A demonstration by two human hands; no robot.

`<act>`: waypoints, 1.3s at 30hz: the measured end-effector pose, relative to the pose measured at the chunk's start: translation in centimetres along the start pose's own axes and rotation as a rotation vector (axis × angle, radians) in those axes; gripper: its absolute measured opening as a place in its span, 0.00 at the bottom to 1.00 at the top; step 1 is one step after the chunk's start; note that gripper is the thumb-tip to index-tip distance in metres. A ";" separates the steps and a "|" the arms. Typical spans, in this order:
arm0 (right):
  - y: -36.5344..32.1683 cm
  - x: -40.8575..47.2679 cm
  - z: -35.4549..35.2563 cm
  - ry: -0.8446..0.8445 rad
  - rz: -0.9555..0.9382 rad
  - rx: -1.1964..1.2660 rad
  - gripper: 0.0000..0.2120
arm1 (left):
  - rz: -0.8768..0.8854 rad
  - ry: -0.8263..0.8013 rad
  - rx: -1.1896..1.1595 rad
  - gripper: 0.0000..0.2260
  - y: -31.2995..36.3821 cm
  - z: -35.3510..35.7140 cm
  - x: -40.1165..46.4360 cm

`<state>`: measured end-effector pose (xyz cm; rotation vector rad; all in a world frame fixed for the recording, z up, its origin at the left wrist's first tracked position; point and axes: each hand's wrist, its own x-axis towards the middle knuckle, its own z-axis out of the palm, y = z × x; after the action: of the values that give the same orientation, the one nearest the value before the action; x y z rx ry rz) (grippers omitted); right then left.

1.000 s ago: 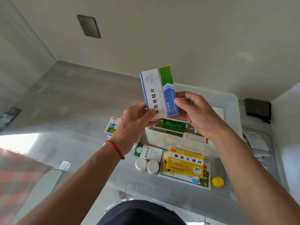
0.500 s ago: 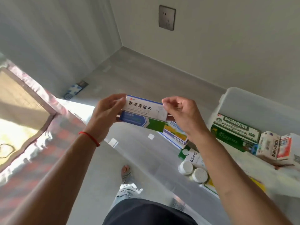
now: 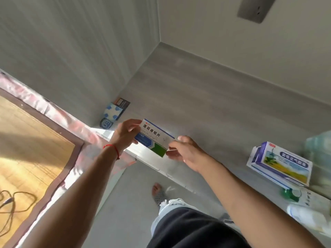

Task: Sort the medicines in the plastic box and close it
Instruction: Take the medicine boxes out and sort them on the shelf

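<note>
Both hands are holding the medicine box above the grey surface: left hand is pinching one end, right hand is pinching the other.

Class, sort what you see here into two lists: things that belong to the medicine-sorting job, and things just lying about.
Job: white, blue and green medicine box, held by left hand and right hand; purple-and-white medicine box on the counter.

Lying about: blue-and-white packet; black cable; grey wall socket.
</note>
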<state>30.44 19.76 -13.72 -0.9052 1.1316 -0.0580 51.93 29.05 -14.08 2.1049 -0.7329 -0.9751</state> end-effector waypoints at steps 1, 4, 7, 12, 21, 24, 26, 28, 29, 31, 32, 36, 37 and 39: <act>0.0 1.1 1.8 0.033 0.014 0.049 0.15 | 0.001 0.003 0.052 0.11 -0.7 -1.2 1.3; -0.8 3.8 6.0 0.081 0.039 0.067 0.02 | 0.002 0.019 0.159 0.14 -2.1 -3.9 4.1; -1.2 5.8 8.5 0.149 0.052 0.080 0.08 | -0.035 -0.030 0.244 0.17 -3.0 -5.2 5.6; -1.0 7.1 9.7 0.149 0.087 0.062 0.10 | -0.052 -0.100 0.246 0.17 -4.1 -5.8 5.9; 0.2 4.1 5.6 0.132 0.036 -0.025 0.09 | 0.176 0.169 0.308 0.17 -0.7 -3.6 3.2; 1.1 0.8 1.3 0.138 -0.020 -0.048 0.10 | 0.323 0.080 0.278 0.16 2.4 0.7 1.6; 1.9 -1.8 -2.3 0.205 -0.067 -0.018 0.10 | 0.406 -0.012 0.265 0.16 5.0 4.6 0.2; 2.8 -4.6 -6.1 0.289 -0.114 0.048 0.12 | 0.497 -0.124 0.251 0.16 7.5 8.7 -1.9; 3.3 -6.1 -8.1 0.329 -0.138 0.084 0.12 | 0.549 -0.174 0.248 0.16 8.7 10.7 -3.2; 4.4 -9.3 -12.0 0.406 -0.195 0.153 0.12 | 0.638 -0.262 0.246 0.16 10.9 14.5 -5.9; 5.0 -10.9 -14.0 0.438 -0.226 0.184 0.12 | 0.670 -0.295 0.245 0.16 11.9 16.5 -7.3; 7.8 -17.0 -21.5 0.503 -0.353 0.272 0.12 | 0.720 -0.333 0.223 0.16 15.6 24.2 -12.7; 8.7 -18.4 -23.4 0.503 -0.372 0.272 0.13 | 0.725 -0.328 0.216 0.15 16.5 26.4 -14.2; 10.7 -21.2 -27.2 0.513 -0.385 0.268 0.13 | 0.738 -0.334 0.211 0.15 18.2 30.6 -17.1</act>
<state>-5.21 20.62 -8.03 -0.8772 1.3617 -0.7768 14.11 19.72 -7.53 1.6138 -1.6895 -0.8441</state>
